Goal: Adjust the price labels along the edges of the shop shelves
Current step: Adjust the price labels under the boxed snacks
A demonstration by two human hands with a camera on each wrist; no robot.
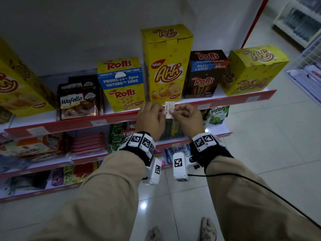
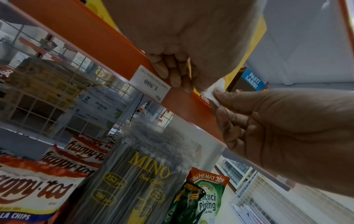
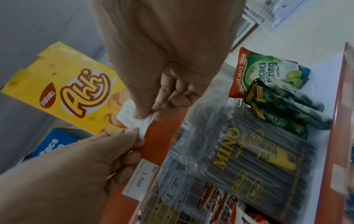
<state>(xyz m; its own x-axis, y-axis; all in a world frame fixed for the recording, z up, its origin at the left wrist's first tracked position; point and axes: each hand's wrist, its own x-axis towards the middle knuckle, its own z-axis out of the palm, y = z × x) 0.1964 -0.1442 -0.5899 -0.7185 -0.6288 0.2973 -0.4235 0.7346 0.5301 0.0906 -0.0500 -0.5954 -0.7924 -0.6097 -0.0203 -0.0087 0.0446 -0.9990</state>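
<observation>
Now both hands pinch one small price label (image 1: 169,109) just in front of the red shelf edge (image 1: 119,117), below the tall yellow Ahh box (image 1: 165,65). Left hand (image 1: 150,119) and right hand (image 1: 188,119) have fingers curled on it. Next, I judge, the label must slide back into the edge strip, straight.

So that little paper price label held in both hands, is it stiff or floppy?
Probably floppy and very light: the price label is a thin paper slip, pinched at each side by the left hand and right hand. Likely easy to crease or tear, so gentle handling suits.
</observation>
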